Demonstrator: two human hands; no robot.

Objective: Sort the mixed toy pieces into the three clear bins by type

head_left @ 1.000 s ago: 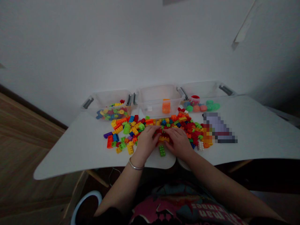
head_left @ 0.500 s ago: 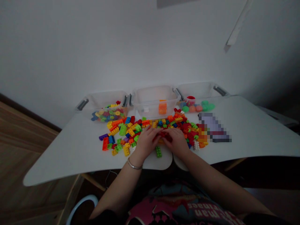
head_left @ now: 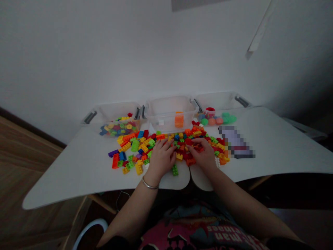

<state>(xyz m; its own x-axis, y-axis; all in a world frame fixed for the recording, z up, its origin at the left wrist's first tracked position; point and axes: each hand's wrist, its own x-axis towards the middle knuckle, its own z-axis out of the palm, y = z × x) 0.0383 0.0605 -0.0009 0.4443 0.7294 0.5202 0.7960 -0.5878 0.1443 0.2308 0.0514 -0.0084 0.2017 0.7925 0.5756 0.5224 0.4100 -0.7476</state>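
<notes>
A pile of coloured plastic building bricks (head_left: 135, 144) is spread across the white table (head_left: 78, 170). My left hand (head_left: 160, 159), with a silver bangle on the wrist, rests palm down on the bricks with fingers stretched forward. My right hand (head_left: 204, 154) lies a little to the right, its fingers curled over red bricks (head_left: 189, 142) in the pile. A green brick (head_left: 174, 169) lies near the table's front edge between my wrists. A yellow brick (head_left: 179, 156) sits between the two hands.
Three clear plastic bins stand along the wall: the left bin (head_left: 117, 119) holds mixed coloured pieces, the middle bin (head_left: 171, 113) an orange block (head_left: 179, 120), the right bin (head_left: 221, 104) round green and pink pieces. A blurred-out patch (head_left: 236, 142) lies right of the pile.
My hands have moved apart; earlier they were together over one brick near the front. The right hand has reached further into the red bricks. The camera has shifted slightly.
</notes>
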